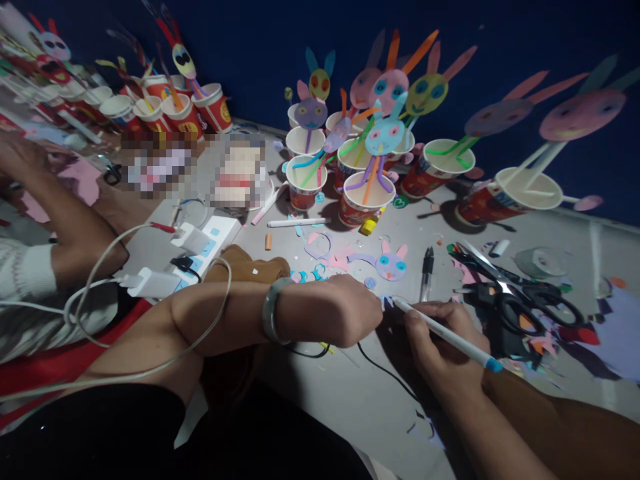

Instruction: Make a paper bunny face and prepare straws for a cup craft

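My right hand grips a white felt-tip pen with a blue end, its tip pointing left toward my other hand. My left hand is closed, with a bangle on its wrist. At its fingertips shows a small pale piece of paper, touching or very near the pen tip; most of it is hidden. Just beyond lies a lilac paper rabbit face with blue eyes. Right of that face is a black pen. Paper scraps are scattered beyond my left hand.
Paper cups holding rabbit-face figures stand along the blue wall. Black-handled scissors and a tape roll lie at the right. A power strip with chargers and looping cables is at the left, beside another person's arm.
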Available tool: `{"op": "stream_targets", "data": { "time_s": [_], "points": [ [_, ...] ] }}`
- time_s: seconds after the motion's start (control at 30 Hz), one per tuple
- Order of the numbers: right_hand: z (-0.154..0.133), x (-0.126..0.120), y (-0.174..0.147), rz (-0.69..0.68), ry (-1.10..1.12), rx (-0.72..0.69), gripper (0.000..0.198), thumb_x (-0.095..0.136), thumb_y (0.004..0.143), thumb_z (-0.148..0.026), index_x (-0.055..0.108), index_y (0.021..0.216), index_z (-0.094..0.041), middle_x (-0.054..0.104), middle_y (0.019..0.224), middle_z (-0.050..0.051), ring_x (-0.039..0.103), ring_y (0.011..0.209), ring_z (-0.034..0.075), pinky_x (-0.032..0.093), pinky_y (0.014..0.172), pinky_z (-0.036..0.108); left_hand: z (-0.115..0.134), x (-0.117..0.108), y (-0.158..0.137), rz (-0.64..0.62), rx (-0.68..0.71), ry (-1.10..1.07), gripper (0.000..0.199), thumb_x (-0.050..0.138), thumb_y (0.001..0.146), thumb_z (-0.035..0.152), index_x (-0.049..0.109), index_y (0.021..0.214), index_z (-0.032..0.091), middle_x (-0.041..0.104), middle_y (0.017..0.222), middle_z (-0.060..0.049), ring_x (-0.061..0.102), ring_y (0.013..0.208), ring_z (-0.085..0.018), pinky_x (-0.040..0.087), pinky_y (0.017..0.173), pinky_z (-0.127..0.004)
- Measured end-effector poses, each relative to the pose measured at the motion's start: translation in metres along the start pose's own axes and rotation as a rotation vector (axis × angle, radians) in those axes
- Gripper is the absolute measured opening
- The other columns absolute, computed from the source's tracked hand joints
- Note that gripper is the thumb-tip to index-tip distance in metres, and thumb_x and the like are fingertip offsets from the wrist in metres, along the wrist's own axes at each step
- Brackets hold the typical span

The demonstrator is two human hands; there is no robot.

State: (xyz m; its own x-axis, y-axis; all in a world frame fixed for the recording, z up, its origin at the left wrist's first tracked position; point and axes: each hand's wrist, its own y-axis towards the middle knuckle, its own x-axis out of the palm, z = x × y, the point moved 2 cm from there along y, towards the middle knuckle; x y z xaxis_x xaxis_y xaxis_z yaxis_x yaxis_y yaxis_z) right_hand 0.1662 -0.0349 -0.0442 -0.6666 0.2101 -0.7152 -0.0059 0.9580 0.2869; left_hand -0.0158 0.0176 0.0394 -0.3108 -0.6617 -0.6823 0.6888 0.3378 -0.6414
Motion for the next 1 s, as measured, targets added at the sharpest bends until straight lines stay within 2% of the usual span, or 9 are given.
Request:
{"op": "stream_targets", "data": {
  "time_s": [0.2,0.33,0.4,0.57,0.8,1.0],
  "points": [
    [-0.006,-0.002,-0.002,0.104,0.027,0.072,0.021,0.061,0.091,-0.045,0.058,0.090,-0.024,0.074,0.081,0.006,0.070,0.071,0.023,0.052,0.064,0.035,0.002,-0.003,0.001,-0.040,-0.012,-0.007,0.043,0.059,0.084,0.013,0.069,0.125,0.016,0.071,0.119,-0.018,0.068,0.097,-0.027,0.049,0.073,-0.033],
    [-0.008,-0.001,-0.002,0.066,0.047,0.064,0.019,0.059,0.092,-0.044,0.057,0.091,-0.025,0.074,0.082,0.006,0.071,0.076,0.024,0.053,0.065,0.036,0.000,0.007,0.005,-0.027,0.021,-0.004,0.042,0.058,0.082,0.013,0.071,0.122,0.016,0.073,0.109,-0.017,0.068,0.093,-0.028,0.048,0.073,-0.034],
    [-0.006,0.000,-0.002,0.056,0.046,0.066,0.020,0.059,0.092,-0.044,0.058,0.093,-0.024,0.075,0.086,0.007,0.072,0.078,0.024,0.054,0.066,0.036,-0.002,0.010,0.007,0.058,0.056,-0.015,0.041,0.055,0.084,0.015,0.070,0.122,0.015,0.073,0.102,-0.017,0.067,0.088,-0.026,0.047,0.070,-0.033],
    [-0.001,0.001,-0.001,0.041,0.009,0.054,0.021,0.060,0.091,-0.045,0.058,0.094,-0.025,0.075,0.085,0.006,0.073,0.078,0.024,0.055,0.067,0.036,-0.005,0.015,0.008,0.057,0.030,0.014,0.052,0.053,0.086,0.015,0.057,0.138,0.012,0.074,0.103,-0.016,0.068,0.088,-0.024,0.048,0.071,-0.032],
    [0.000,0.003,0.001,0.024,0.003,0.021,0.019,0.060,0.092,-0.044,0.059,0.093,-0.025,0.076,0.085,0.006,0.072,0.078,0.024,0.055,0.067,0.036,-0.007,0.016,0.011,0.057,0.063,0.025,0.047,0.056,0.086,0.017,0.061,0.132,0.012,0.073,0.111,-0.017,0.068,0.095,-0.025,0.050,0.074,-0.033],
    [0.001,0.004,0.001,0.013,0.012,0.046,0.020,0.059,0.092,-0.044,0.059,0.093,-0.025,0.075,0.086,0.006,0.072,0.080,0.025,0.055,0.069,0.037,-0.009,0.016,0.011,0.065,0.088,0.027,0.043,0.057,0.088,0.021,0.061,0.130,0.013,0.073,0.106,-0.017,0.068,0.095,-0.026,0.051,0.073,-0.034]
  ]
}}
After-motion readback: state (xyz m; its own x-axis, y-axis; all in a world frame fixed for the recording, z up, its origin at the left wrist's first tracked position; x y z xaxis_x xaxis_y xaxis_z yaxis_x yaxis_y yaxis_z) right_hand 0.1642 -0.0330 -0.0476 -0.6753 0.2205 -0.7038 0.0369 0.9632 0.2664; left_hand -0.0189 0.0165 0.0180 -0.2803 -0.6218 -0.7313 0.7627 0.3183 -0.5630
